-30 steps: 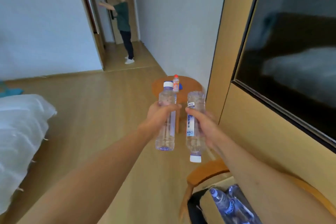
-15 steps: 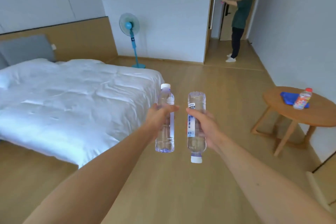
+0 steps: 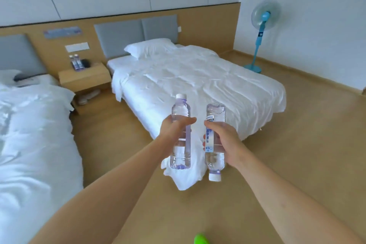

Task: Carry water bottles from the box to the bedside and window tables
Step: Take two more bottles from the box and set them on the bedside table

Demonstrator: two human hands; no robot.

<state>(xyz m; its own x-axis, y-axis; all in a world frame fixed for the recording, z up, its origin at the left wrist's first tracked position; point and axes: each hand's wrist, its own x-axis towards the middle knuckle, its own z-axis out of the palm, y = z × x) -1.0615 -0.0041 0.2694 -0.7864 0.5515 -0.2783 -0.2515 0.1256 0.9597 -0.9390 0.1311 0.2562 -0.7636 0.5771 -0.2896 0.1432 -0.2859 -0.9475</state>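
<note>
1. Water bottles are carried one per hand, so both go in a single trip: the left hand (image 3: 175, 128) wraps the upright bottle (image 3: 180, 134) at mid-body
2. The right hand (image 3: 222, 138) curls round the inverted bottle (image 3: 214, 140), cap down, likely as grabbed
3. Bedside table (image 3: 85, 77) sits at ten o'clock between the beds, two placed bottles (image 3: 76, 62) already standing there
4. Judged: mid-carry

Open floor lane between beds to bedside table (image 3: 85, 77)

Flanked by left bed (image 3: 29, 134) and right bed (image 3: 194, 87); shoes (image 3: 88, 96) under table; tabletop back part taken by two bottles (image 3: 76, 63) and dark object (image 3: 85, 63).
</note>
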